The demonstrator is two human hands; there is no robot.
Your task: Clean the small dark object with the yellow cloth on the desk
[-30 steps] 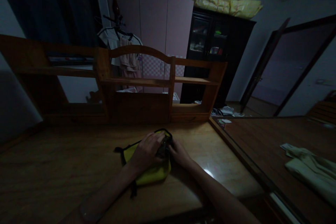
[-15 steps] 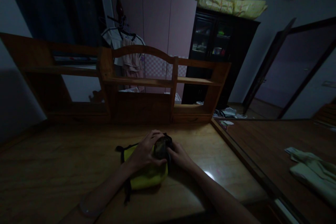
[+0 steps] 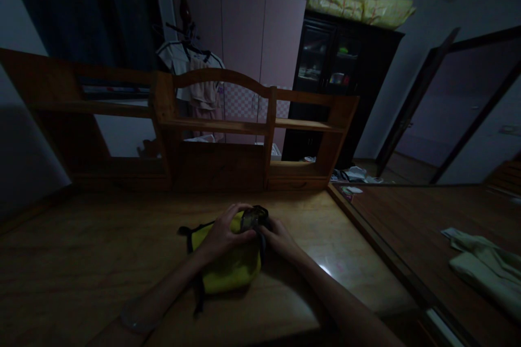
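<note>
A small yellow-green bag (image 3: 234, 271) with black straps and dark trim lies on the pale wooden board in front of me. My left hand (image 3: 228, 230) is wrapped over its upper part, thumb and fingers on either side of the dark opening (image 3: 253, 218). At the right end, my right hand (image 3: 279, 236) pinches the dark edge of the same opening. Its fingertips are partly hidden behind the trim. What lies inside the bag is too dark to make out.
Beyond the board (image 3: 122, 249) rises a wooden shelf headboard (image 3: 215, 128). A raised wooden rail (image 3: 366, 233) runs along the right. Past it, pale folded cloth (image 3: 488, 271) lies on a brown wooden surface. Pink wardrobes (image 3: 244, 38) and a dark cabinet (image 3: 345, 65) stand behind.
My left hand has shifted slightly, its thumb now higher along the opening. The dark opening looks flatter and wider than before. My right hand stays at the edge.
</note>
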